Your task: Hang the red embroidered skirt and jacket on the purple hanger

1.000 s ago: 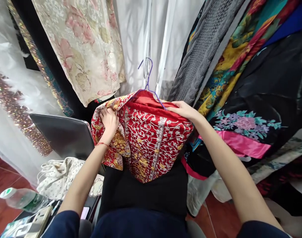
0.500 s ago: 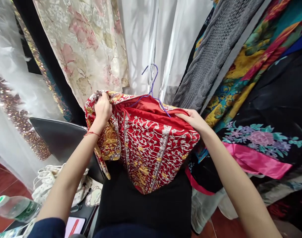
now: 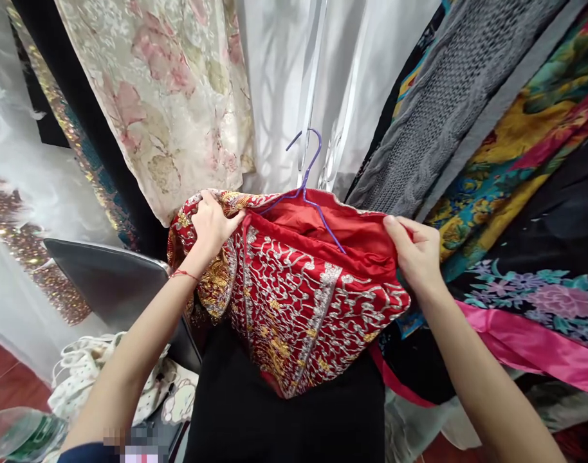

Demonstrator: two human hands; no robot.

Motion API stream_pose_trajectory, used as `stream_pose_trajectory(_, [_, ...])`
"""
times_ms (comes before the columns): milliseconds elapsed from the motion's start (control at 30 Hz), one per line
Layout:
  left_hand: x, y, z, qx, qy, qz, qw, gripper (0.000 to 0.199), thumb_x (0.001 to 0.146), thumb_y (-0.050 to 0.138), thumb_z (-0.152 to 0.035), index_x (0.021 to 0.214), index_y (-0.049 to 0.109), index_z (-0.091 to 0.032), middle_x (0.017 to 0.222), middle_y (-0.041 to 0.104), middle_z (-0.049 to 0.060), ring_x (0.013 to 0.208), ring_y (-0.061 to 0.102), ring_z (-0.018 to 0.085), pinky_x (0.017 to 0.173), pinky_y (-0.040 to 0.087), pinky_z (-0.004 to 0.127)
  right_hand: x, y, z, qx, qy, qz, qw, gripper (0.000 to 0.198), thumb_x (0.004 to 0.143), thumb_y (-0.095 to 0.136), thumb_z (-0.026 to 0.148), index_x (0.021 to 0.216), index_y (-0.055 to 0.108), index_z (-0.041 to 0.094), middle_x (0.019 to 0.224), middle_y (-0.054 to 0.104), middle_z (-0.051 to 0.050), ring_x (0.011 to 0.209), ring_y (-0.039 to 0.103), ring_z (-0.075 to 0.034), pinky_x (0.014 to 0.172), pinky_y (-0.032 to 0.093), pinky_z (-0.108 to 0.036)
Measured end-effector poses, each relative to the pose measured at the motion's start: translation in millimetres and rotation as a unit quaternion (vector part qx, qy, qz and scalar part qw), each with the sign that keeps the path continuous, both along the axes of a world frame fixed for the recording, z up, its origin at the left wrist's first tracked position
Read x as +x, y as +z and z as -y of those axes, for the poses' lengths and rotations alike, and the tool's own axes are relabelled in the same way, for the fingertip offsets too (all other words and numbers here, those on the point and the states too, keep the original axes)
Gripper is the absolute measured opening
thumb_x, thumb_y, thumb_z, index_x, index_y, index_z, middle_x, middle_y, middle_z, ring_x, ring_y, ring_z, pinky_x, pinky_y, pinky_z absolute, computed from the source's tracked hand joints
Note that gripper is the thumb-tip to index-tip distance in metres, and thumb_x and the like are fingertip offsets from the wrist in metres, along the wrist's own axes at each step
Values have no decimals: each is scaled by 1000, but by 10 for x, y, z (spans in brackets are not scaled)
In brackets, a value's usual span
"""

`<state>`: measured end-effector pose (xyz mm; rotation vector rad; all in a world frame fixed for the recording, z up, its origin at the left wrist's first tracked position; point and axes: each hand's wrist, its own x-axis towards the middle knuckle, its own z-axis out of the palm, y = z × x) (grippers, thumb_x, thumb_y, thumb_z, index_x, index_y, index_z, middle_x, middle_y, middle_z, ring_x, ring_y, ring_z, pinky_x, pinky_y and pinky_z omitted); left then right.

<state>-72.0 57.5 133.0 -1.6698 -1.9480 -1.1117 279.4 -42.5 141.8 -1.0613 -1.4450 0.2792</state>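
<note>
At the far left, a white feathery garment (image 3: 9,148) and a glittery strip of trim run down to a red floor. Low in the corner, a bottle (image 3: 28,432) is cut by the frame's left edge, with a dotted white bag (image 3: 76,373) just beside it. A dark panel (image 3: 105,283) leans in above the bag, its right end near the left sleeve of the red top (image 3: 284,308), so room on that side is narrow. A floral garment (image 3: 173,103) hangs behind, its hem close above the left hand (image 3: 211,222).

The left hand's grip is clamped on the red top near its left shoulder, fingers over the upper edge, thumb toward the neck. The top lies across the upper end of the black cloth (image 3: 284,431), its lower point about midway between that cloth's left and right edges. Between the hands its opening gapes, showing red lining. A purple hanger (image 3: 314,151) stands in it, hook above the back edge, against a white curtain (image 3: 269,103); one arm slants down to the front edge.

The right hand (image 3: 419,257) has its grip clamped on the opening's right edge, thumb inside. A grey knit (image 3: 448,103) and a black flowered garment (image 3: 549,257) crowd close behind it.
</note>
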Motion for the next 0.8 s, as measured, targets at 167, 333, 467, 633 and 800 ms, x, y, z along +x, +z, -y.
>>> stream_pose_trajectory(167, [56,-50,-185,-4,-26,19,999,54,80,58,-29,128,45,-9,120,62,24,114,57,41,85,50,48,63,-50,226,-111,95,62,987,41,79,69,63,75,64,23,70,58,-1,61,51,-16,56,43,-29])
stream_pose_trajectory(333, [-83,-201,-257,-18,-84,55,995,33,82,48,-21,113,58,-14,118,65,18,111,59,33,91,48,42,217,-235,213,-115,77,33,990,42,84,63,64,73,57,24,68,52,2,60,47,-14,56,44,-26])
stream_pose_trajectory(467, [-345,-258,-288,-101,-195,197,956,21,80,50,-28,88,64,-15,85,69,8,77,60,19,72,48,30,339,-322,172,-191,182,152,952,43,87,56,65,78,57,24,78,60,-1,73,57,-18,70,51,-28])
stream_pose_trajectory(633, [-514,47,-127,-224,-251,208,919,32,75,62,-47,74,67,-16,57,56,-1,52,46,13,52,34,25,497,-138,282,-133,56,197,970,35,91,52,55,77,57,23,72,55,1,69,52,-16,67,44,-27])
stream_pose_trajectory(800, [-302,491,75,-237,-257,102,931,45,71,66,-61,78,66,-16,63,55,1,56,48,14,55,33,26,513,209,390,138,-214,75,964,25,89,53,42,75,55,21,68,47,2,60,41,-13,60,34,-28])
